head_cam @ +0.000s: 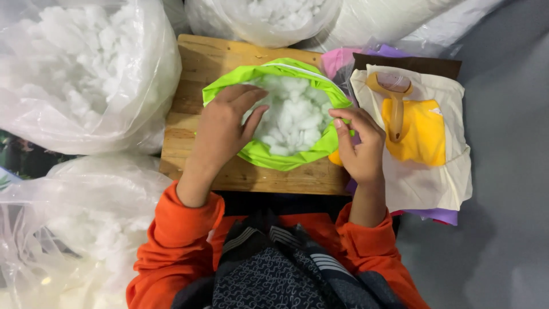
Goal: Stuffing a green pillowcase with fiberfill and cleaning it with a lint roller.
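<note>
A lime-green fabric cover (274, 157) lies open on a wooden board (197, 63), filled with white fluffy stuffing (294, 117). My left hand (223, 129) rests on the cover's left edge, fingers spread and touching the stuffing. At the cover's right rim, my right hand (359, 146) pinches the green fabric between thumb and fingers. Both arms wear orange sleeves.
Large clear plastic bags of white stuffing stand at the left (80, 74), lower left (74, 229) and top (269, 17). A stack of fabric pieces (426, 177), cream, yellow, purple and brown, lies to the right with a yellow-handled tool (394, 106) on top. Grey floor is at the far right.
</note>
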